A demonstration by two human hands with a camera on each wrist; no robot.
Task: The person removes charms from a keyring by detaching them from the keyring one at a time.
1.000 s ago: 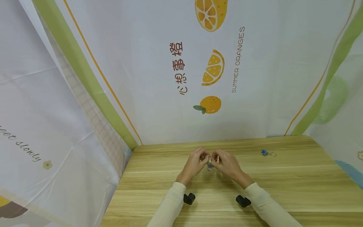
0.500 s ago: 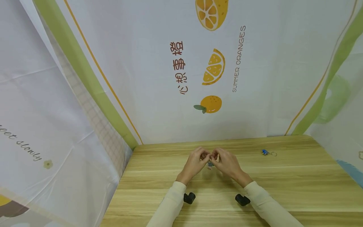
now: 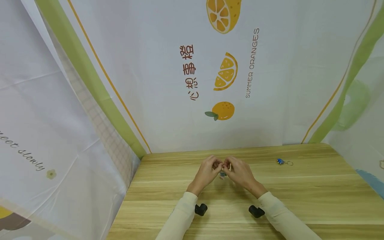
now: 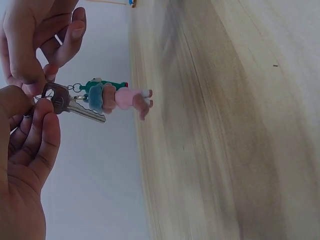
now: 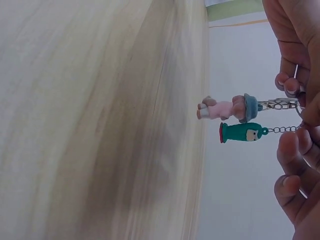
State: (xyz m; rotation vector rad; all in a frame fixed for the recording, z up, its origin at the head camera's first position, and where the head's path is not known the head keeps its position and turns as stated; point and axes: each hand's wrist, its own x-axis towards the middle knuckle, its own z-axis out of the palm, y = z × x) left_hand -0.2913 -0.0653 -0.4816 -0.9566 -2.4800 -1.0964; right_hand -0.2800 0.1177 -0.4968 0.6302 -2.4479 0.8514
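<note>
In front of me, both hands hold one keychain in the air, fingertips close together. My left hand (image 3: 207,168) pinches at the bow of a silver key (image 4: 61,101). My right hand (image 3: 238,170) pinches the split ring (image 5: 300,110) beside it, the ring mostly hidden by fingers. Two charms dangle from it: a figurine in pink with a blue hat (image 5: 225,107) on a metal clasp, and a green figure (image 5: 242,132) on a short chain. The key's toothed blade hangs beside them in the left wrist view.
A blue charm with a key ring (image 3: 280,161) lies on the wooden table (image 3: 315,193), back right. A white printed cloth (image 3: 168,126) stands behind the table, with more cloth on both sides. Black wrist mounts (image 3: 256,211) show under the cream sleeves.
Both hands stay in nearly the same place. The dangling charms turn and shift slightly between the fingertips, and the gap between the thumbs narrows a little.
</note>
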